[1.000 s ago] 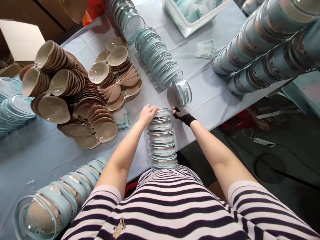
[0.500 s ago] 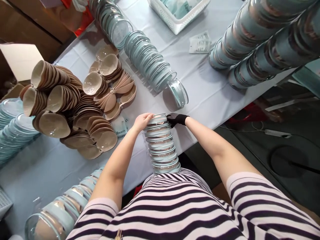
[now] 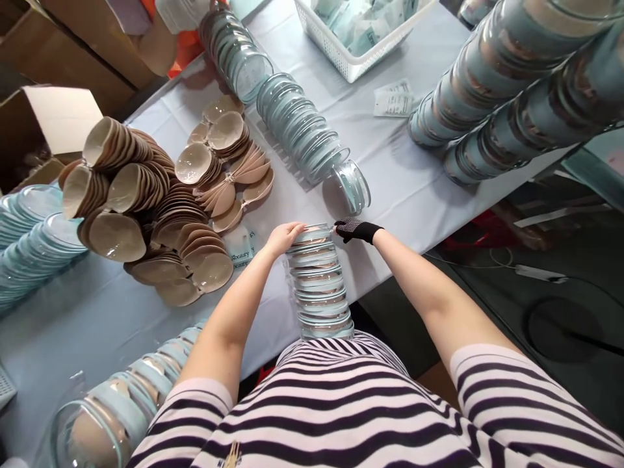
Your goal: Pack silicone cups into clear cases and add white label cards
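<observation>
A row of stacked clear round cases (image 3: 319, 283), with pale blue and beige inside, lies on the table edge, its near end against my striped shirt. My bare left hand (image 3: 285, 238) is closed on the left side of its far end, fingers pressed to the rim. At the far right corner is my right hand (image 3: 355, 230) in a black dotted glove, its fingers curled together with the tips at the rim. Whether they pinch anything is hidden. Just beyond, a short group of clear cases (image 3: 351, 187) lies tipped at the end of a longer row (image 3: 302, 130).
Piles of beige cups (image 3: 117, 234) cover the left table, with printed clear packets (image 3: 241, 244) beside them. A white basket (image 3: 348, 68) of packets stands at the back. Tall stacks of cases (image 3: 468, 78) rise at right. Another person's gloved hand (image 3: 182, 13) shows top left.
My right hand has shifted slightly right, its fingers drawing out from the stack's corner. My left hand keeps its place on the rim. The view has tilted, showing more of the basket.
</observation>
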The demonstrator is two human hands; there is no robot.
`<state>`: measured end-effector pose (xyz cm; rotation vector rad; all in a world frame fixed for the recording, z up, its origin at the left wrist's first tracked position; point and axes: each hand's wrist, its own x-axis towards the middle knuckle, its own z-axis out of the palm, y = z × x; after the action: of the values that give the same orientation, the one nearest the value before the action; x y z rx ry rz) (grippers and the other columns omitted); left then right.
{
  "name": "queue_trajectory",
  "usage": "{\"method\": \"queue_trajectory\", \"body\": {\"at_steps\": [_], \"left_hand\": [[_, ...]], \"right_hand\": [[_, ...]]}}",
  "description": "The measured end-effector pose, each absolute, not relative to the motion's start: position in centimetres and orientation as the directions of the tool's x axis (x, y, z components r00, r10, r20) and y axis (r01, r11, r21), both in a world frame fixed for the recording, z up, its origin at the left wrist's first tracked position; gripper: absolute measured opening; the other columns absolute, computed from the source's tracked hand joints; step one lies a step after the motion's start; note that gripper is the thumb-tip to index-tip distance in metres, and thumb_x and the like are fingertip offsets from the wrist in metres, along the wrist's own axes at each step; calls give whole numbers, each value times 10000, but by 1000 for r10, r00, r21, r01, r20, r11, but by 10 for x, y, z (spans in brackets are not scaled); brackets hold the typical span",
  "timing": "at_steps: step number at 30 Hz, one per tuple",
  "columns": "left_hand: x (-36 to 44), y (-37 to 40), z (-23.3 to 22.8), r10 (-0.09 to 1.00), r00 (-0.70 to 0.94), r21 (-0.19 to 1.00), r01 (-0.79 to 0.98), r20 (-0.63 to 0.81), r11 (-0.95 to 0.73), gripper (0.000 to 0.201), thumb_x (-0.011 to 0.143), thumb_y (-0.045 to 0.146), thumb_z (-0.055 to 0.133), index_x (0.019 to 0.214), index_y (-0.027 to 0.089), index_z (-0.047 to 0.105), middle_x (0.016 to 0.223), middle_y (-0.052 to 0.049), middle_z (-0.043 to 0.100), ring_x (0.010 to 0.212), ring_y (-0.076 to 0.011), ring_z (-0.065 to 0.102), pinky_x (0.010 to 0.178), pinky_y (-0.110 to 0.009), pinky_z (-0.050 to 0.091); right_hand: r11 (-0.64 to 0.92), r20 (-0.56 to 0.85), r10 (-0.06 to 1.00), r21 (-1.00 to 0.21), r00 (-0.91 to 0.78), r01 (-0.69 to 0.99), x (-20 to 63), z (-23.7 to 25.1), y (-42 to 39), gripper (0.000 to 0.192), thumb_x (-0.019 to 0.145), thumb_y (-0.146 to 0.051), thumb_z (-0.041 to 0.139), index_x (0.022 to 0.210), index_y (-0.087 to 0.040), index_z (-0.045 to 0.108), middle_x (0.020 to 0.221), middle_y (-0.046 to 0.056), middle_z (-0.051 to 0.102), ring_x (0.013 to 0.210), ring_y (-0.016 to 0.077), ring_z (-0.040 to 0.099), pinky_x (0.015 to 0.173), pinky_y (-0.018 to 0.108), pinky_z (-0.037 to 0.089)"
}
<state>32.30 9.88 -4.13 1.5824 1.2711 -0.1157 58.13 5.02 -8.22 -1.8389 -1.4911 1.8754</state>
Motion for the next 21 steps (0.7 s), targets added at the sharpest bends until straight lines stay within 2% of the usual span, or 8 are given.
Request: {"method": "queue_trajectory", "body": {"at_steps": [3,10,15,21], "left_hand": [[324,96,-42,704,390,619,781,-594,89,455,945,508,390,1111,248,724,1118,-10,736,1071,-219,642,918,-278,439],[326,99,-42,699,369,594,799,-613,99,454,954,498,384,1099,238,726,1075,-12,743,1055,-212,644,873,-271,440],[327,98,-41,711,355,583,807,-607,95,451,954,494,387,1089,232,728,1092,-20,740,1069,-216,639,873,-271,434],[328,98,-43,709,353,571,817,-611,85,454,960,491,375,1109,235,720,1125,-24,733,1087,-217,631,885,-271,431]], "right_hand": [[-463,-677,694,-679,-244,570,577,-79,52,87,804,-247,611,801,-178,665,828,39,702,790,167,622,769,271,499],[-451,-644,752,-656,-138,605,563,-67,42,189,829,-256,594,946,-193,728,1031,46,736,974,184,653,890,270,474],[-523,-666,741,-650,-83,551,561,-68,39,195,827,-286,599,934,-192,731,1009,49,738,948,180,655,881,273,482],[-562,-702,691,-673,-174,481,555,-74,33,252,873,-293,503,954,-146,691,810,42,717,717,126,640,685,206,497]]}}
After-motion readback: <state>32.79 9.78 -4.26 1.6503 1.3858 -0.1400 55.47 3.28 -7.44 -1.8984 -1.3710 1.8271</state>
